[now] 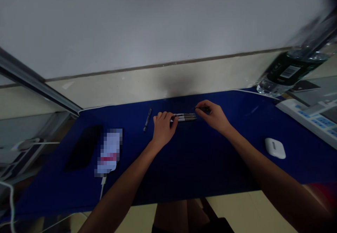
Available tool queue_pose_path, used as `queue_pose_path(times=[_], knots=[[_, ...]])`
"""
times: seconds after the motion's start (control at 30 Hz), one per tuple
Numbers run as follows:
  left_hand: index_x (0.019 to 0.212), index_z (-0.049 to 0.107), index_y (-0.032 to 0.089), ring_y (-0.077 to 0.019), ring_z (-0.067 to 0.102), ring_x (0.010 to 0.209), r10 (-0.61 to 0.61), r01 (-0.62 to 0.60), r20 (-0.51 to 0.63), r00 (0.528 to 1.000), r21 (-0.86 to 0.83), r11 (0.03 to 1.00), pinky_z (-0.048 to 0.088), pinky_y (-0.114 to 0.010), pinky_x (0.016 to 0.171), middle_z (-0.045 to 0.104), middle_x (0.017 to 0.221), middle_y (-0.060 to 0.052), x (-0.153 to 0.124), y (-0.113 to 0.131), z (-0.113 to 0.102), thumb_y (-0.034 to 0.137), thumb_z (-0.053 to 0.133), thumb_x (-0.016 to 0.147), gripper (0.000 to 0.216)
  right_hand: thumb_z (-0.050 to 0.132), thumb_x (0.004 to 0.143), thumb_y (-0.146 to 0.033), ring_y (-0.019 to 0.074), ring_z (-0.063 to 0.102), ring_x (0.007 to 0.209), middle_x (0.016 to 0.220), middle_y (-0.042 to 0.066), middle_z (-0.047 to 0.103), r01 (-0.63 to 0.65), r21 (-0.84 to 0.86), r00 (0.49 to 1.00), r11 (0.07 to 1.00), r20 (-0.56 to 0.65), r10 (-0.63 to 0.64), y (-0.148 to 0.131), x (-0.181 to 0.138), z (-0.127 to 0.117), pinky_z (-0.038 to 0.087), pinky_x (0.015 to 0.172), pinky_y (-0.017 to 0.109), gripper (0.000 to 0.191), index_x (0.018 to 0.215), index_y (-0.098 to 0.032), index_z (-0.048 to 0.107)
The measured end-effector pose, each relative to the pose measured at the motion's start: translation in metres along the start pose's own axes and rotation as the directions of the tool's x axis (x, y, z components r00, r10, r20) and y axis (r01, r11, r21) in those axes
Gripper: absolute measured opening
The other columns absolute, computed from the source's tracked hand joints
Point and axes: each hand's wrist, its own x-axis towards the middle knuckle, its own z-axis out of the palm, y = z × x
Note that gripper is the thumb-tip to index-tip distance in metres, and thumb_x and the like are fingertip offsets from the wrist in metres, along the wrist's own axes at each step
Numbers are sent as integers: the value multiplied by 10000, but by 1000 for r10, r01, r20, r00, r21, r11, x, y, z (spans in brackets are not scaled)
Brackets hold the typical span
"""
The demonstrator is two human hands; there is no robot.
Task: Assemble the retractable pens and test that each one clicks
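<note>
Two or more white pens with grey grips (188,117) lie side by side on the blue tabletop (195,169), tips pointing right. My left hand (163,125) is curled over their left ends, thumb and fingers closed around them and hiding that part. Just right of the pen tips, my right hand (212,115) has its thumb and forefinger pinched together. Something small and dark shows at those fingers, too dim to name. A single dark pen (147,120) lies apart, slanted, to the left of my left hand.
A phone (110,152) with a pixelated screen is plugged into a white cable at left, beside a dark flat object (83,147). At right are a white earbud case (275,148), a power strip (313,120) and a water bottle (289,71). A wall (131,85) stands behind.
</note>
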Motion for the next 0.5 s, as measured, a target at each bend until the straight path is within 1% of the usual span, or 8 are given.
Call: queue_pose_path(times=[0.07,0.17,0.4,0.5], knots=[[918,581,204,-215,491,875,-7,7,-1,1000,-1,1000,314,-362,763,605,877,-42,0,0,0,400,412,984,267,623,818,-335,164,608,713,841,48,669,-26,120,999,992,26,23,-7,-1,0,463,642,291,180,918,-188,647],[916,579,207,-215,490,872,-11,11,5,1000,-9,1000,313,-362,760,605,872,-42,0,-1,0,399,403,986,270,645,796,-317,152,592,665,807,42,661,-74,204,996,976,71,61,-11,-1,-1,462,609,290,174,903,-181,664],[910,574,204,-220,491,881,-9,9,10,1000,3,1000,314,-364,763,602,875,-46,0,1,0,396,406,984,266,665,790,-295,142,580,641,787,29,656,-89,217,993,972,99,69,-8,-2,3,449,589,281,162,905,-183,677],[923,576,205,-218,491,880,-3,3,11,1000,6,1000,315,-367,765,603,882,-44,0,1,0,394,411,983,258,662,802,-310,156,604,681,817,36,667,-70,205,993,976,105,49,-7,-3,7,468,622,293,170,921,-189,679]])
